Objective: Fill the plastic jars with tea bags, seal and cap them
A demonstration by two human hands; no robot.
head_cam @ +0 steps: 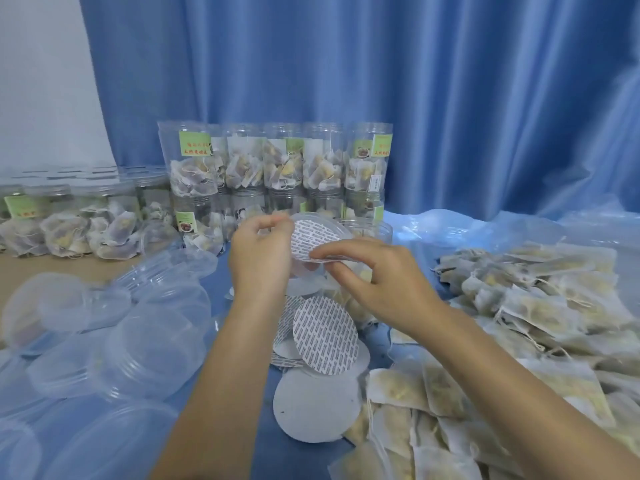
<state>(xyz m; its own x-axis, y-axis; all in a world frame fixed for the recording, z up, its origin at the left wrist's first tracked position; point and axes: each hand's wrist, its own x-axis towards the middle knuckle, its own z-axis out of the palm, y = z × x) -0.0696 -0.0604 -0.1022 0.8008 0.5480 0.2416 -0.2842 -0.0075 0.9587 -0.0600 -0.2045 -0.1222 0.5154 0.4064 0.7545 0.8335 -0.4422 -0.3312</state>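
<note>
A round printed seal liner [306,237] is held up at the middle of the head view, tilted, in front of a clear plastic cap [334,225]. My left hand [259,254] pinches the liner's left edge with curled fingers. My right hand [374,275] pinches its lower right edge. Behind the hands stands an open clear jar [375,230], partly hidden. Below the hands lies a loose pile of seal liners [323,336], some printed side up, some plain grey [315,405]. Loose tea bags [540,306] are heaped on the right.
Clear plastic caps [138,344] are scattered over the left of the blue table. Filled, labelled jars [284,161] are stacked two high at the back. More filled jars [76,209] stand at the back left. A blue curtain [415,81] hangs behind.
</note>
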